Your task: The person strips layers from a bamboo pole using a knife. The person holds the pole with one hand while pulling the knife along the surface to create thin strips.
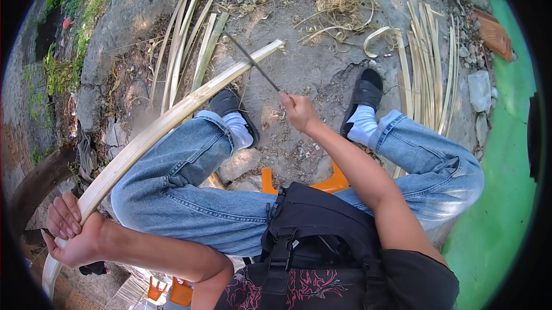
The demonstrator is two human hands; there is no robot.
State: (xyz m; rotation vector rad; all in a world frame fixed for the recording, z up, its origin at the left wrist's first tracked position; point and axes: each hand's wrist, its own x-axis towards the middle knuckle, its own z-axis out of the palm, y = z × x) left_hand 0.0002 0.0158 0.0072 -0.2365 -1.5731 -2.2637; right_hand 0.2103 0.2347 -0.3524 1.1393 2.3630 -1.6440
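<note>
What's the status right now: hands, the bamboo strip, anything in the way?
Left hand grips bamboo strip near its end. Right hand holds knife, blade on strip near far tip. Strip rests across left knee.

A long strip of pale, smooth split bamboo [172, 115] is gripped by the left hand [72, 232] at the lower left. A thin dark blade [253, 61], matt like dull metal, is held in the right hand [298, 111] at centre. Faded denim jeans [190, 189] look coarse. The ground [310, 62] is rough, dusty concrete, and dry fibrous shavings [342, 2] lie at the top.
</note>
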